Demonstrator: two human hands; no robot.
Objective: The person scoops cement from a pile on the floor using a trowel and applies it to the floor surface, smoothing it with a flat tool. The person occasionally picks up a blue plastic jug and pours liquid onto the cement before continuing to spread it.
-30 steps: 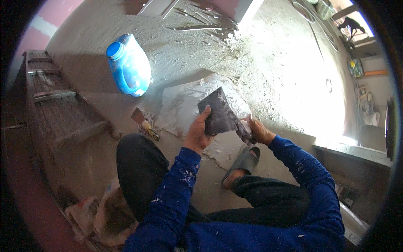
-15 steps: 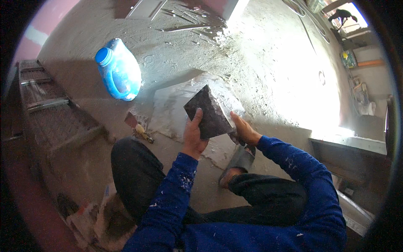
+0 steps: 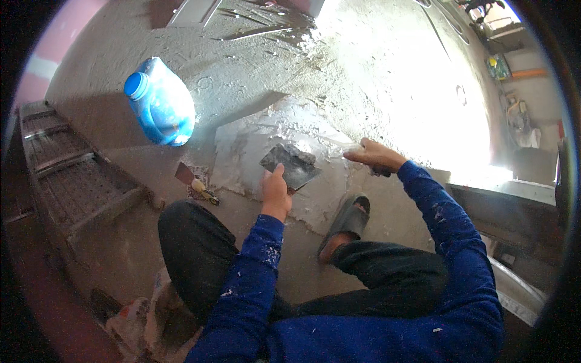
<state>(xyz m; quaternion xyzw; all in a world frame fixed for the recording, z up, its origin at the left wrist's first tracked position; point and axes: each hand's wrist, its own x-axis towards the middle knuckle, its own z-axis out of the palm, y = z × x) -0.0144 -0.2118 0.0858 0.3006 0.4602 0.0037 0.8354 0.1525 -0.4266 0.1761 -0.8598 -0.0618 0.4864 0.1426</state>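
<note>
Dark plate (image 3: 289, 169): we see it before us, over the pale sheet; we cannot tell whether the two touch.
Left hand (image 3: 277, 195): thumb on the plate's face, fingers closed underneath, gripping its near edge.
Right hand (image 3: 376, 157): apart from the plate, near the sheet's right edge, fingers curled; blur keeps us from telling what they grip.
Paste (image 3: 301, 155): a lump already sits toward the plate's far edge, while the nearer face shows a thin film; we judge the work partway, with thick paste left on plate and sheet.
Pale sheet (image 3: 233, 151): flat on the floor, unevenly smeared.
Scraper (image 3: 198, 184): on the floor just left of the sheet, in neither hand.
Blue jug (image 3: 166, 109): capped, beyond the scraper.
Floor (image 3: 242, 66): rough, grey, glaring rightward; we see thin strips (image 3: 260, 32) littering its far side.
Left side: a metal ladder (image 3: 85, 184), then a pink wall (image 3: 57, 36).
</note>
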